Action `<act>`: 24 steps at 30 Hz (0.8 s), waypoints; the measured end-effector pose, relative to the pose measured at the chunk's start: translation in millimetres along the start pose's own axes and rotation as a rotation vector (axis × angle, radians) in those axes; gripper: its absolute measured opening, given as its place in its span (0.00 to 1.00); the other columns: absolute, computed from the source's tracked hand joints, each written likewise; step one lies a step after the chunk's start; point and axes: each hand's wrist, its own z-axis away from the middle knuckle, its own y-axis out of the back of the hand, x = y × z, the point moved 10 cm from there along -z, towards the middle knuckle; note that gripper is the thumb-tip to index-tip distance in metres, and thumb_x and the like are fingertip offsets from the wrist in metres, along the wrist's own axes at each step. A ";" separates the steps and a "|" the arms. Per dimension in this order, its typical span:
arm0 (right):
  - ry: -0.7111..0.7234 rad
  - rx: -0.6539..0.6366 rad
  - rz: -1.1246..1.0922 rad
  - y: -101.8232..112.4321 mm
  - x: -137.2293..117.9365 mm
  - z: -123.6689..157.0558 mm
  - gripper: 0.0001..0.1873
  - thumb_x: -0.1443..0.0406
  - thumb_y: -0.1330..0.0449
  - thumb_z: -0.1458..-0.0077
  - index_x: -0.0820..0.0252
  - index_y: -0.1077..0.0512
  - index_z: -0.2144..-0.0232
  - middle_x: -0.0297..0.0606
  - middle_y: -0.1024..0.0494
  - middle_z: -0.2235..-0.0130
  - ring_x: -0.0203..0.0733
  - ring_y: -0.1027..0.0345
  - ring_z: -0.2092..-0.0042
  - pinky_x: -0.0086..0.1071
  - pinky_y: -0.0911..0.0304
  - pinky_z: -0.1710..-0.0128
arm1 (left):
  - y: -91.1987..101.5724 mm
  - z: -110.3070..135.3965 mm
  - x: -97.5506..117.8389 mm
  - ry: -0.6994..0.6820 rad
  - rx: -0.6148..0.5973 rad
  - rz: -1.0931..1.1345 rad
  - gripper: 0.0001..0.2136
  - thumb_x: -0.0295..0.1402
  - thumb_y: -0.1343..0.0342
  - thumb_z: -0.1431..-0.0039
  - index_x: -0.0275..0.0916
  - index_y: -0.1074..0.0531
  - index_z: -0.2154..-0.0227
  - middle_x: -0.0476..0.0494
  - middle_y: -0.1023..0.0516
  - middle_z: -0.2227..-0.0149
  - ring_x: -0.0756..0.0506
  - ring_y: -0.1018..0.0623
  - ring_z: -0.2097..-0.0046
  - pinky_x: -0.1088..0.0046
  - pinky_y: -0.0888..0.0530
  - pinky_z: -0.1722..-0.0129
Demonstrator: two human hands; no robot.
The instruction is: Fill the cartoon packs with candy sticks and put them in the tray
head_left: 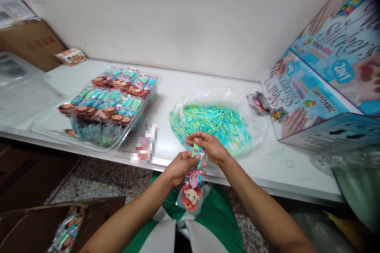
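My left hand (181, 167) is closed on a clear printed pouch (190, 195) that shows a cartoon face with red hair and the word "Stick". At the pouch's upper end my right hand (211, 147) pinches a small bunch of green and blue sticks (196, 150), which are partly inside the pouch. Just beyond my hands lies a clear plastic bag (252, 130), spread wide on the table. Many loose thin green and blue sticks (213, 124) fill it.
To the left, a clear plastic tub (118, 142) holds rows of filled pouches (101, 102). Large blue nail sticker boxes (320, 87) stand at right. A cardboard box (29, 43) and a small carton (70, 57) sit back left. An open carton (26, 225) below contains more pouches.
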 end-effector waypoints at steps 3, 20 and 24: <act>-0.048 0.114 0.084 12.2 0.5 5.5 0.20 0.54 0.38 0.51 0.56 0.28 0.57 0.41 0.24 0.56 0.40 0.29 0.61 0.36 0.34 0.60 | 10.9 0.9 5.9 -0.044 0.078 -0.012 0.18 0.39 0.34 0.57 0.31 0.30 0.68 0.41 0.22 0.74 0.45 0.22 0.75 0.73 0.28 0.76; -0.011 0.192 0.484 19.5 -20.7 20.8 0.09 0.62 0.39 0.55 0.62 0.28 0.71 0.32 0.28 0.75 0.34 0.34 0.72 0.30 0.37 0.69 | 9.8 6.5 19.3 -0.120 0.057 -0.015 0.17 0.39 0.36 0.55 0.31 0.28 0.66 0.40 0.21 0.73 0.45 0.22 0.74 0.72 0.27 0.73; 0.021 0.159 0.531 16.8 -21.1 20.1 0.13 0.59 0.39 0.53 0.62 0.27 0.67 0.34 0.27 0.72 0.34 0.35 0.71 0.30 0.38 0.70 | 5.4 6.9 17.0 -0.093 0.026 -0.011 0.17 0.39 0.35 0.56 0.30 0.28 0.68 0.40 0.22 0.74 0.45 0.22 0.74 0.73 0.28 0.74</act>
